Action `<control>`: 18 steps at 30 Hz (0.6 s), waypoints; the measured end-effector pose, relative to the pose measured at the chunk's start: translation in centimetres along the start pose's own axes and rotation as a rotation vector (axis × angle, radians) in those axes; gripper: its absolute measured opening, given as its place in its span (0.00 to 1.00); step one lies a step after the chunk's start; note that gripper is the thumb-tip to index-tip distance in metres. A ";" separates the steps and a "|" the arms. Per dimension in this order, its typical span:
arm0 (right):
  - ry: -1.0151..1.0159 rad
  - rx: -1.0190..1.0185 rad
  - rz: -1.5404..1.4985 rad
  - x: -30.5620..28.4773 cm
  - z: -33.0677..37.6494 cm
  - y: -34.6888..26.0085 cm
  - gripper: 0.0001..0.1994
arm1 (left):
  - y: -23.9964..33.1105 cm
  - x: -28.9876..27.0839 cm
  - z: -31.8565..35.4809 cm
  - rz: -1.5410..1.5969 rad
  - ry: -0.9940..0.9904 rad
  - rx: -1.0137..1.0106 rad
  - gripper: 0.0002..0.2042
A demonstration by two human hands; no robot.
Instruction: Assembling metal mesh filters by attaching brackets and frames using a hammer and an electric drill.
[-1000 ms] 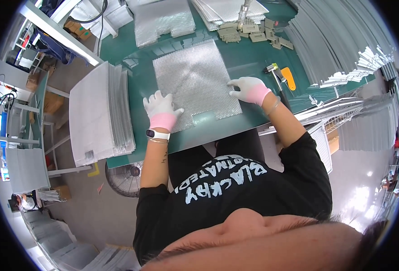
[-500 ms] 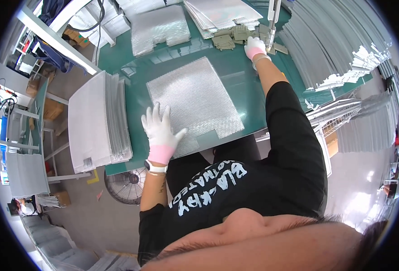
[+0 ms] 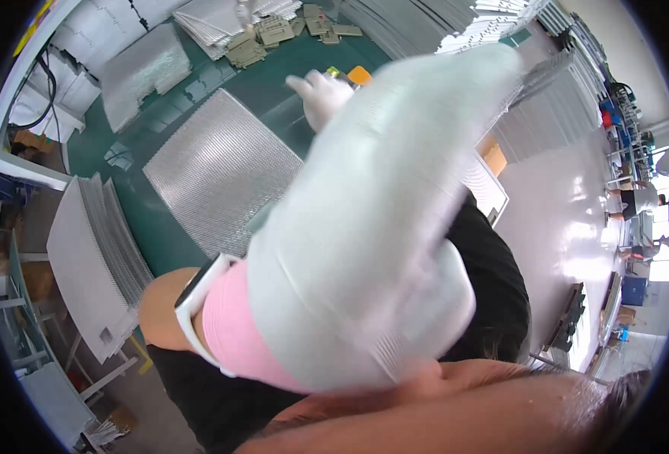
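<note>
My left hand, in a white glove with a pink cuff and a white watch band at the wrist, is raised close to the camera and fills the middle. Its fingers are smeared by motion. Partly behind it, over the table's right side, my right hand has its white-gloved fingers apart, with nothing visible in them. Beside that hand are a small orange thing and a yellow-green one. A silvery bubble-textured sheet lies flat on the green table, its near right part hidden by my left hand.
Small grey-green flat pieces lie in a heap at the back, by silvery pouches. Another bubble sheet stack is at the back left. A tall stack of white sheets stands left; grey sheets are piled at the right.
My left hand has lifted off the bubble sheet and come up toward the camera. My right hand has left the grey-green pieces and come nearer. The view has turned to the right.
</note>
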State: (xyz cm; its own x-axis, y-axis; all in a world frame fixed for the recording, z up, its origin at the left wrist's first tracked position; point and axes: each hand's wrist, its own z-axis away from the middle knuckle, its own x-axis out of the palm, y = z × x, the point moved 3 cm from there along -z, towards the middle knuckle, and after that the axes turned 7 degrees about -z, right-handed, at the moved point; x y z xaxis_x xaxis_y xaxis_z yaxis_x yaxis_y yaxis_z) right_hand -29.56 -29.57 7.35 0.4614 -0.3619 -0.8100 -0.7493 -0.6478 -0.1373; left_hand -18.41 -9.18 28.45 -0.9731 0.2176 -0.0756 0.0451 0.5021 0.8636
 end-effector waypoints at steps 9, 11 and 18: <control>-0.099 0.133 -0.698 -7.3 12.6 -3.4 0.13 | 2.0 -3.2 7.7 -0.053 0.002 -0.006 0.38; -0.200 0.087 -0.820 -6.9 13.2 -5.7 0.16 | 1.9 1.6 4.4 -0.090 0.067 -0.001 0.38; -0.558 0.059 -0.936 -4.8 16.3 -9.4 0.20 | 1.3 -1.5 6.2 -0.203 -0.087 0.165 0.38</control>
State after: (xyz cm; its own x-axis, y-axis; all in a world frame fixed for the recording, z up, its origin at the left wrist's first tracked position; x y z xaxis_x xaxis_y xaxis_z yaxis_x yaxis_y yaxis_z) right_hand -32.44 -10.81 3.27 0.5912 0.6223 -0.5130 -0.2419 -0.4700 -0.8489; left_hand -15.46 -3.69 26.56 -0.9433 0.1661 -0.2875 -0.1055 0.6711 0.7338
